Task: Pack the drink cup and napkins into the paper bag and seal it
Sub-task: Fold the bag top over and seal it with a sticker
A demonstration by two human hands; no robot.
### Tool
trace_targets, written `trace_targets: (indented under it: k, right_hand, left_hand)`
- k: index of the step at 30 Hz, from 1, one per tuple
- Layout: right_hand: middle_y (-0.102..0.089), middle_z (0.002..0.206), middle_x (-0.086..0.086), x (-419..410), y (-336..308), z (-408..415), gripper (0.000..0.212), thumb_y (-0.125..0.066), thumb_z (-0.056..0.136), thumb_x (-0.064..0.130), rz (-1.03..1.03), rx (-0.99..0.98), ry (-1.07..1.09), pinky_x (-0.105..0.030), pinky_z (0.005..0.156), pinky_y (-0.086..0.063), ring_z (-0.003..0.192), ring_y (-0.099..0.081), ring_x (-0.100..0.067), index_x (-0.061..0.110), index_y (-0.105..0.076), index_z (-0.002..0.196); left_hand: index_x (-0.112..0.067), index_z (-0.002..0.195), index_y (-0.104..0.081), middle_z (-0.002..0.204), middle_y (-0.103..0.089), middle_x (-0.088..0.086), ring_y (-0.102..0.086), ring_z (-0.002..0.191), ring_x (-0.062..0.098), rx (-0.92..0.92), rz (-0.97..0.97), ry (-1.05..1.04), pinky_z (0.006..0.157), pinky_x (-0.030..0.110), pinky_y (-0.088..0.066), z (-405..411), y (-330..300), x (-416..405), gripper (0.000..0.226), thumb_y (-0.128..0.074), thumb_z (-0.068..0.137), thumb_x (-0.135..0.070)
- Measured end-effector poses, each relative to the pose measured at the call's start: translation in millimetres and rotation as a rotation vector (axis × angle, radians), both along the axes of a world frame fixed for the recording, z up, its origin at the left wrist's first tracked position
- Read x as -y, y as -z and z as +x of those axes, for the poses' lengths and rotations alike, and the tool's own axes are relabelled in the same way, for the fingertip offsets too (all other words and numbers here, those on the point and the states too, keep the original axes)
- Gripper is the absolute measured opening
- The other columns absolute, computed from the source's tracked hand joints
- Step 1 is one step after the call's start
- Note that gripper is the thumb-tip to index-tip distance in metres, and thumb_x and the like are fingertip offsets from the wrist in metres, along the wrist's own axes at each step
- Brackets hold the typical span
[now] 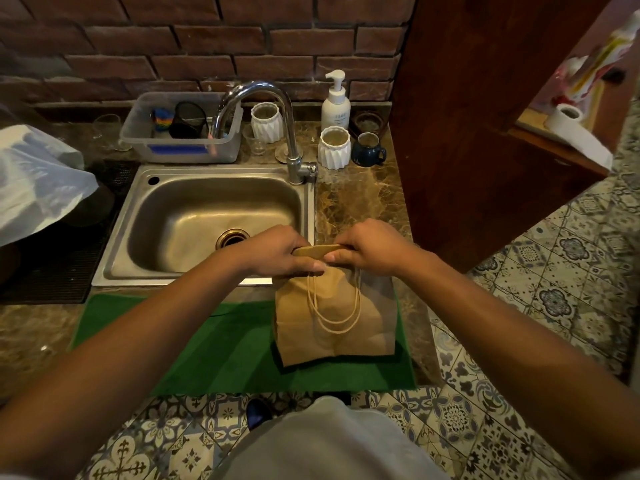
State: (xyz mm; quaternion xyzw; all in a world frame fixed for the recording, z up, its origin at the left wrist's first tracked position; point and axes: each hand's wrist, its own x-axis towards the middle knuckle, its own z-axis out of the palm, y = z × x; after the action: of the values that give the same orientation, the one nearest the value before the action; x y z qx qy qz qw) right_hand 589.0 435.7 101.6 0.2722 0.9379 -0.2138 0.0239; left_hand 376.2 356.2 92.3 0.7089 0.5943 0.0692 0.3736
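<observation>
A brown paper bag (pixel 334 320) stands upright on a green mat (pixel 221 344) at the counter's front edge. Its top is folded over into a flat band, and two paper cord handles hang down its near face. My left hand (pixel 277 252) pinches the left end of the folded top. My right hand (pixel 369 247) pinches the right end. The drink cup and napkins are not visible; the bag's inside is hidden.
A steel sink (pixel 207 216) with a curved tap (pixel 291 133) lies just behind the bag. Behind it stand a clear plastic tub (pixel 180 133), white ribbed cups (pixel 334 147), a soap pump bottle (pixel 335 105) and a dark mug (pixel 369 148). A wooden panel (pixel 467 116) rises at the right.
</observation>
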Motion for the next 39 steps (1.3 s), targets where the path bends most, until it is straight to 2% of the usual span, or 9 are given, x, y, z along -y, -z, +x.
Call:
trace_targets:
  k: [5, 8, 11, 17, 20, 23, 27, 30, 39]
  right_hand:
    - [-0.052, 0.069, 0.012, -2.3, -1.1, -1.1, 0.037, -0.057, 0.094, 0.06, 0.043, -0.019, 0.025, -0.032, 0.059, -0.037, 0.068, -0.052, -0.015, 0.027, -0.073, 0.096]
    - [-0.058, 0.072, 0.01, -11.6, -3.7, 5.6, 0.034, -0.057, 0.094, 0.061, 0.017, 0.042, 0.017, -0.037, 0.061, -0.047, 0.07, -0.056, -0.017, 0.029, -0.068, 0.091]
    - [-0.064, 0.075, 0.006, -17.7, -2.3, 10.9, 0.04, -0.057, 0.095, 0.059, 0.056, 0.03, 0.026, -0.041, 0.064, -0.053, 0.072, -0.062, -0.021, 0.023, -0.073, 0.093]
    - [-0.07, 0.078, 0.004, -18.8, 5.7, 18.4, 0.039, -0.061, 0.092, 0.06, -0.086, -0.028, 0.074, -0.04, 0.064, -0.049, 0.071, -0.062, -0.016, 0.025, -0.076, 0.093]
    - [-0.071, 0.077, 0.003, -23.9, 0.8, 23.0, 0.033, -0.066, 0.093, 0.051, -0.128, -0.042, 0.08, -0.038, 0.063, -0.047, 0.07, -0.063, -0.015, 0.021, -0.078, 0.092]
    - [-0.069, 0.073, 0.005, -24.1, 1.1, 21.4, 0.031, -0.067, 0.093, 0.05, -0.099, -0.062, 0.08, -0.036, 0.06, -0.045, 0.067, -0.06, -0.013, 0.021, -0.077, 0.086]
    - [-0.071, 0.076, -0.001, -24.1, 5.2, 24.7, 0.03, -0.072, 0.09, 0.047, -0.239, -0.063, 0.109, -0.036, 0.062, -0.047, 0.071, -0.065, -0.019, 0.018, -0.077, 0.087]
    - [-0.073, 0.081, -0.005, -30.1, 5.4, 33.7, 0.025, -0.074, 0.09, 0.041, -0.339, -0.081, 0.171, -0.033, 0.063, -0.045, 0.072, -0.064, -0.018, 0.016, -0.079, 0.091]
    - [-0.073, 0.077, 0.006, -33.2, 9.3, 39.0, 0.02, -0.075, 0.089, 0.039, -0.2, -0.139, 0.115, -0.031, 0.062, -0.042, 0.071, -0.063, -0.01, 0.019, -0.08, 0.092]
  left_hand:
    - [-0.024, 0.066, -0.062, 0.057, -0.054, -0.004, -0.045, 0.052, 0.008, 0.064, 0.123, -0.004, 0.051, 0.023, -0.032, -4.3, -0.6, -1.5, 0.034, -0.067, 0.096, -0.039]
    - [-0.02, 0.066, -0.065, 0.058, -0.058, 0.0, -0.047, 0.052, 0.008, 0.053, 0.153, -0.037, 0.052, 0.027, -0.035, -5.4, 4.2, -1.7, 0.036, -0.066, 0.096, -0.04]
    - [-0.023, 0.065, -0.064, 0.058, -0.057, -0.002, -0.048, 0.052, 0.006, 0.068, 0.138, -0.083, 0.05, 0.02, -0.032, -1.5, 6.1, -2.0, 0.035, -0.066, 0.096, -0.04]
    - [-0.013, 0.073, -0.07, 0.066, -0.064, 0.008, -0.053, 0.059, 0.017, -0.013, 0.128, -0.061, 0.056, 0.032, -0.037, -6.5, 2.1, -0.9, 0.041, -0.063, 0.096, -0.047]
    - [-0.008, 0.072, -0.068, 0.062, -0.06, 0.01, -0.047, 0.054, 0.01, 0.015, 0.108, -0.076, 0.053, 0.028, -0.033, -7.6, 2.5, 1.0, 0.042, -0.064, 0.097, -0.041]
    - [-0.019, 0.065, -0.063, 0.057, -0.051, -0.004, -0.046, 0.051, 0.004, 0.044, 0.106, -0.1, 0.05, 0.02, -0.03, -4.3, 1.1, 2.3, 0.036, -0.067, 0.096, -0.036]
    - [-0.036, 0.075, -0.062, 0.067, -0.059, -0.011, -0.052, 0.064, 0.007, 0.039, 0.136, -0.063, 0.06, 0.031, -0.038, -1.3, -4.7, 2.0, 0.021, -0.069, 0.094, -0.033]
    - [-0.03, 0.08, -0.067, 0.069, -0.062, -0.007, -0.054, 0.065, 0.009, 0.023, 0.157, -0.068, 0.061, 0.033, -0.04, -0.6, -2.5, 1.3, 0.016, -0.068, 0.095, -0.034]
    - [-0.018, 0.082, -0.073, 0.07, -0.064, 0.003, -0.058, 0.066, 0.021, -0.047, 0.087, -0.034, 0.058, 0.037, -0.04, 12.4, 1.4, -6.0, 0.031, -0.065, 0.094, -0.045]
